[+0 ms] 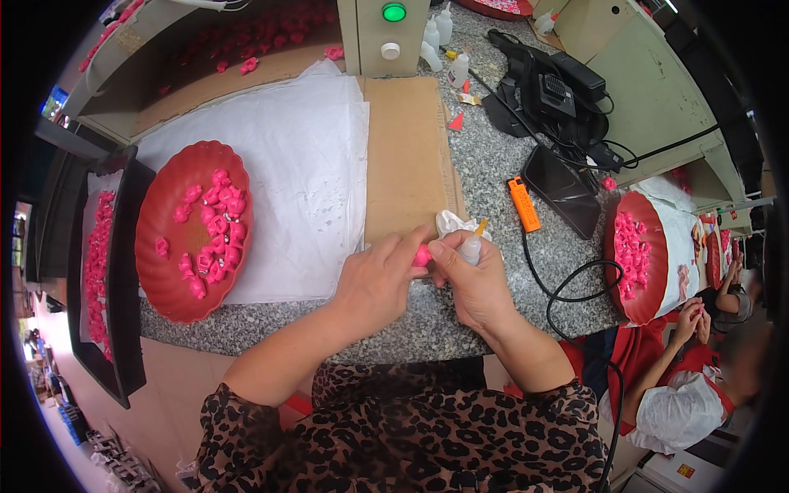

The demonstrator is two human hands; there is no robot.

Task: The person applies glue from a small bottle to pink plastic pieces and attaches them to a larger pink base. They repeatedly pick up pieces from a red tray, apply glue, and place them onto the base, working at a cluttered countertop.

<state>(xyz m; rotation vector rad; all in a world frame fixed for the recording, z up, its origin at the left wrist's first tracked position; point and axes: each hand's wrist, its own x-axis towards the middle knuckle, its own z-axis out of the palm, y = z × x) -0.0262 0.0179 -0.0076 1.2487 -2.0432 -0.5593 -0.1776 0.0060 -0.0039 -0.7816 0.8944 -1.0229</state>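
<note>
Pinching the pink piece (422, 255) in my left hand (380, 279), right hand (472, 275) clamped on the glue bottle (471, 245); oversqueezing could flood my fingertips.

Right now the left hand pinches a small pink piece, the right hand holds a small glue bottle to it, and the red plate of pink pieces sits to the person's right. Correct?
Not quite. The head view shows the red plate of pink pieces to the person's left, on the white paper. The rest holds: the left hand pinches a small pink piece and the right hand holds the small glue bottle to it.
</note>
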